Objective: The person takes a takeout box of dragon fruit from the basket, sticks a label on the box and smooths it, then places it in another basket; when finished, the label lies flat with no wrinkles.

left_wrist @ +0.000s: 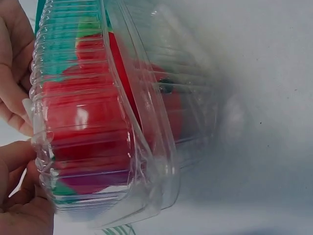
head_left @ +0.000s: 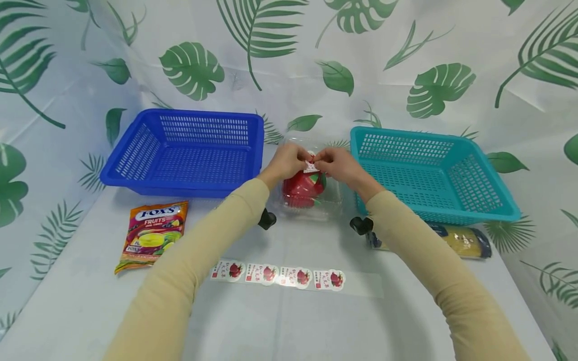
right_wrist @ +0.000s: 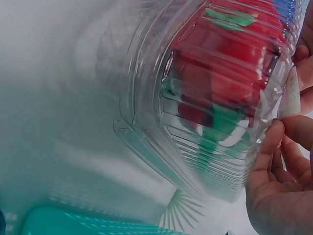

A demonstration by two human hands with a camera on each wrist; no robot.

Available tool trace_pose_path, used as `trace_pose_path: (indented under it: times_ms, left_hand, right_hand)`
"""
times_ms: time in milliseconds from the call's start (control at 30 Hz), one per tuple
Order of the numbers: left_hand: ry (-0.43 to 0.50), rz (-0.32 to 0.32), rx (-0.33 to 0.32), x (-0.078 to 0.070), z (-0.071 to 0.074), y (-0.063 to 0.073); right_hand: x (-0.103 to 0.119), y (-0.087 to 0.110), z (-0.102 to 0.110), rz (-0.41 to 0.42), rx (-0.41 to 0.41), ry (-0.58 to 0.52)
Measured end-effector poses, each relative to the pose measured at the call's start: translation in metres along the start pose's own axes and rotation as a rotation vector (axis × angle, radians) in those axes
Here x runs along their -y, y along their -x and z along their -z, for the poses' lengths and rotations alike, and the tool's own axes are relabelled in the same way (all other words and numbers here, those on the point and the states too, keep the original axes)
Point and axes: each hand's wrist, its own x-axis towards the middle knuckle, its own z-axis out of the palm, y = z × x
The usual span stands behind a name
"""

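Note:
A clear plastic clamshell box [head_left: 333, 198] stands between the two baskets, with red and green fruit-shaped pieces [head_left: 300, 189] inside. Over its top my left hand [head_left: 288, 159] and right hand [head_left: 340, 164] meet, fingertips nearly together. Between them they pinch a small white sticker [head_left: 311, 165] with a red fruit print. The right wrist view shows the sticker's pale edge [right_wrist: 292, 93] right at the box's ribbed lid [right_wrist: 230, 132]. In the left wrist view, fingers [left_wrist: 17, 156] press close along the lid, and the lid's rim stands slightly apart from the base.
A blue basket [head_left: 180, 191] stands at the back left, a teal basket [head_left: 451, 216] at the back right. A FOX'S candy bag [head_left: 153, 233] lies at left, a pasta packet [head_left: 465, 242] at right. In front, a backing strip [head_left: 363, 285] bears several fruit stickers [head_left: 295, 277].

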Motion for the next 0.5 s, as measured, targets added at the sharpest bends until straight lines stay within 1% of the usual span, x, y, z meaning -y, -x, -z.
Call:
trace_pose_path:
  times_ms: [400, 500]
  left_hand:
    - [-0.054, -0.03, -0.002, 0.0016, 0.0009, 0.0011]
    - [-0.058, -0.03, 0.003, 0.0025, 0.0008, 0.0016]
  right_hand:
    - [-0.0017, -0.0032, -0.0003, 0.011, 0.01, 0.025]
    - [-0.0019, -0.0038, -0.0007, 0.009, 0.01, 0.033]
